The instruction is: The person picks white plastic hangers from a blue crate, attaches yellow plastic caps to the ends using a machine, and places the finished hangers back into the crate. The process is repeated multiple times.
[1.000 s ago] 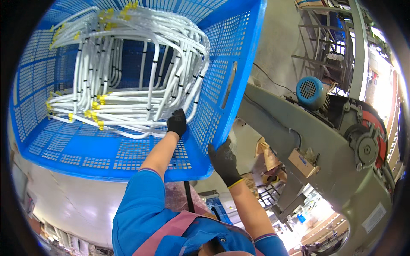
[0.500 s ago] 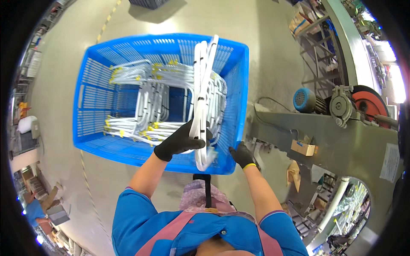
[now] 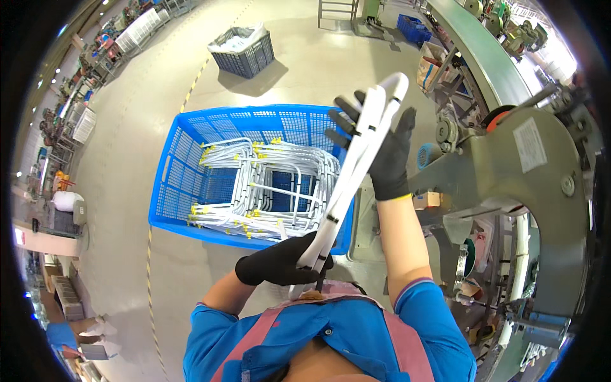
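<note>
My left hand [image 3: 277, 260], in a black glove, is closed around the lower part of some bent white tubes [image 3: 350, 172] with dark bands. The tubes rise at a slant in front of me, above the right side of a blue crate [image 3: 167, 219]. Near their curved upper end is my right hand [image 3: 391, 159], also black-gloved, its fingers spread wide; whether its palm touches the tubes is hard to see. Inside the crate lie stacks of similar white bent tubes [image 3: 242, 184] with yellow pieces at their ends.
A large grey-green machine [image 3: 509, 153] stands close on my right, with a small cardboard box [image 3: 428, 200] on it. Beyond the crate, a dark grey basket [image 3: 245, 60] with a pale liner sits on the floor. Another person's blue clothing [image 3: 58, 335] shows at the lower left.
The tubes have been lifted from the crate toward me and tilted right. My right hand has left the crate's rim and risen beside their upper end. My view has tipped up.
</note>
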Tool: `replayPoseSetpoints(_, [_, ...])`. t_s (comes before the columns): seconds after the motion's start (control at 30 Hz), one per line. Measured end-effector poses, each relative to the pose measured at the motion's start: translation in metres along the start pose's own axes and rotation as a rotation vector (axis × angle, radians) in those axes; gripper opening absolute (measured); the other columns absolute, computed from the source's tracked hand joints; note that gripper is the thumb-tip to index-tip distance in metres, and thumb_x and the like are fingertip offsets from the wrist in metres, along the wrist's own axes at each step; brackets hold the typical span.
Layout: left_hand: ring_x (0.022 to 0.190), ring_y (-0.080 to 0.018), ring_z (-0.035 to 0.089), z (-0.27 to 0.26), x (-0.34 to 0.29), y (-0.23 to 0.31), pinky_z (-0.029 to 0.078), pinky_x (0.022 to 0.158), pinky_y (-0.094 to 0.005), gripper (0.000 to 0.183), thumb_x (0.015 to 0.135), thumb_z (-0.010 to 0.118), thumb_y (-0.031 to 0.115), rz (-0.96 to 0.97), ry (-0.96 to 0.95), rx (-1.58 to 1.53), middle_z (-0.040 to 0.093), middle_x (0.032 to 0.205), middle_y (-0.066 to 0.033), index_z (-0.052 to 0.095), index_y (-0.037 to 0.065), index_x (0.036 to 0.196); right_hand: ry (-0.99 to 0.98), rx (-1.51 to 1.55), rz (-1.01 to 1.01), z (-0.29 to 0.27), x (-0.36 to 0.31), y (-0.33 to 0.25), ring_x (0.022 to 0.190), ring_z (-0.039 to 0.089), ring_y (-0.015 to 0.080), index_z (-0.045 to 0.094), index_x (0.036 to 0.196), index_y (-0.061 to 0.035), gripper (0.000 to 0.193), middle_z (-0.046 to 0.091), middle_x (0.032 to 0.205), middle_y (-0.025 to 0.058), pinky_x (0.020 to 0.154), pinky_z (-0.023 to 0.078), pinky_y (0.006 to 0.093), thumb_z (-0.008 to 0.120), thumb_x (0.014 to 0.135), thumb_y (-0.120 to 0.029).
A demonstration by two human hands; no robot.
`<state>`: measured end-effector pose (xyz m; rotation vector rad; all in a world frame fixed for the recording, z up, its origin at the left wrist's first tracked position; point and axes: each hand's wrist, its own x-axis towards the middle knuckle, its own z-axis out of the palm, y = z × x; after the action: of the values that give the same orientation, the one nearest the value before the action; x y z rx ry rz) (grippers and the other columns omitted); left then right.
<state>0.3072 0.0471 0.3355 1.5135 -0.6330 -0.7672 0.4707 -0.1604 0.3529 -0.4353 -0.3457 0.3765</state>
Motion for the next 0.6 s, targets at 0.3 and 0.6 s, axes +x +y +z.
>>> replayPoseSetpoints(0.3, [0.078,-0.0228,0.066,0.104,-0.052,0.044,0.05,0.069,-0.0321,0.027,0.083,0.065,0.01,0.081,1.077,0.747,0.067,0.09,-0.0144,0.061,0.0,0.108,-0.24,0.355,0.067,0.073,-0.081,-0.047,0.117,0.047,0.0419,0.044,0.119,0.0023,0.06,0.043,0.129,0.029,0.099,0.04,0.0543,0.053,0.089,-0.049])
replayPoseSetpoints(0.6, [0.073,-0.0239,0.064,0.213,-0.079,0.047,0.05,0.068,-0.0311,0.022,0.075,0.071,0.004,0.362,1.552,0.927,0.067,0.085,-0.0136,0.065,-0.001,0.096,-0.105,0.094,0.013,0.083,-0.156,-0.06,0.088,0.062,0.0265,0.056,0.105,-0.0065,0.03,0.063,0.095,0.0176,0.072,0.053,0.0383,0.058,0.089,-0.032])
